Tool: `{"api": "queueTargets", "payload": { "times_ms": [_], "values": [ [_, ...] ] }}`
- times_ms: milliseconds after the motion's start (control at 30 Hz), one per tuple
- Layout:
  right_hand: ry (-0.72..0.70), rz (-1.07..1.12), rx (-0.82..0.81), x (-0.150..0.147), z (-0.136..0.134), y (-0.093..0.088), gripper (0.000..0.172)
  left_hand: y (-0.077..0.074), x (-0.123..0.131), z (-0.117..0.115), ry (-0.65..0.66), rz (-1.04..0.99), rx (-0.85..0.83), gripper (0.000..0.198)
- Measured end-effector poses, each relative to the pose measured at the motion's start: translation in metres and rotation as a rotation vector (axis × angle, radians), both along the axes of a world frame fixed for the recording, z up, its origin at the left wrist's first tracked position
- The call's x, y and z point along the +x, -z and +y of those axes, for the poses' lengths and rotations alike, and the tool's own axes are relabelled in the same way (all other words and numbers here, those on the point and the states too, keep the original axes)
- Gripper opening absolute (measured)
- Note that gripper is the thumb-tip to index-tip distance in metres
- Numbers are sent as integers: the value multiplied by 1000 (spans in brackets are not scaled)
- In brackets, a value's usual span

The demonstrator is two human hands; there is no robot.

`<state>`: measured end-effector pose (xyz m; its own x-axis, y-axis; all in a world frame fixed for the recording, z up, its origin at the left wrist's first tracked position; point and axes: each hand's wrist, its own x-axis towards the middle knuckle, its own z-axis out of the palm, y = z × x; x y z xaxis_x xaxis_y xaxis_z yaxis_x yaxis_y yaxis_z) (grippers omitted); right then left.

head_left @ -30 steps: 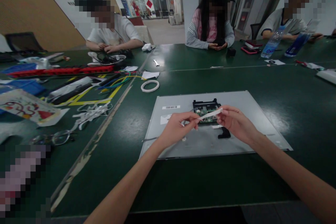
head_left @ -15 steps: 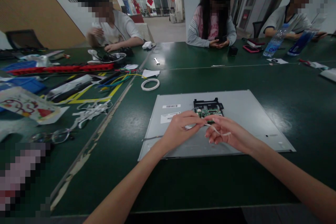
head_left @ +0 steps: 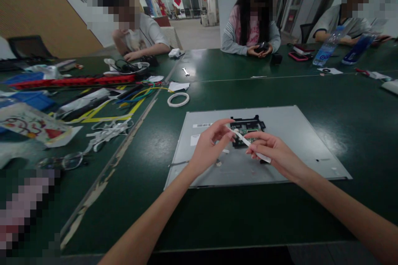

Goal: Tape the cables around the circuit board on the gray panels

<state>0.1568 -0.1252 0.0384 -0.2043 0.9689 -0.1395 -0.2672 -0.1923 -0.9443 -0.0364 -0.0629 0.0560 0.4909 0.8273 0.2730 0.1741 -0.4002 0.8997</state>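
A thin flat white strip (head_left: 244,140) slants between my hands, above a grey metal panel (head_left: 295,140) lying on the table. My right hand (head_left: 273,151) pinches the strip near its middle, and its lower end pokes out below the fingers. At the upper end, my left hand (head_left: 211,143) has thumb and forefinger curled around the strip's tip. Behind the hands, a green circuit board in a black bracket (head_left: 248,123) sits on the panel, partly covered by my fingers. A small white piece (head_left: 226,151) lies near my left thumb.
A tape roll (head_left: 178,99) lies beyond the panel's left corner, with a wrench (head_left: 185,72) farther back. Tangled white cables (head_left: 110,132), glasses (head_left: 73,160) and blue trays crowd the left. Two bottles (head_left: 328,47) stand back right. Several people sit across the table.
The strip, curved and drooping before, is now straight and slanted. My left fingers have parted more and moved slightly left and up; my right hand has closed on the strip.
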Motion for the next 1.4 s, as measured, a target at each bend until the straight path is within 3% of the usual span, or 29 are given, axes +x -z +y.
{"api": "queueTargets", "payload": {
  "times_ms": [200, 533, 767, 1067, 1400],
  "values": [
    [20, -165, 73, -3, 1, 6, 18, 1, 3, 0, 13, -177, -327, 38],
    [22, -252, 180, -7, -1, 11, 18, 2, 9, -8, 42, -184, -494, 43],
    [24, -260, 181, -7, -2, 9, 14, 3, 9, -10, 46, -158, -464, 19],
    [43, -330, 165, -5, -3, 9, 18, 1, 8, -12, 9, -107, -351, 18],
    [94, -409, 243, -6, -6, 4, 9, -1, 7, -15, 48, -87, -301, 21]
  ]
}}
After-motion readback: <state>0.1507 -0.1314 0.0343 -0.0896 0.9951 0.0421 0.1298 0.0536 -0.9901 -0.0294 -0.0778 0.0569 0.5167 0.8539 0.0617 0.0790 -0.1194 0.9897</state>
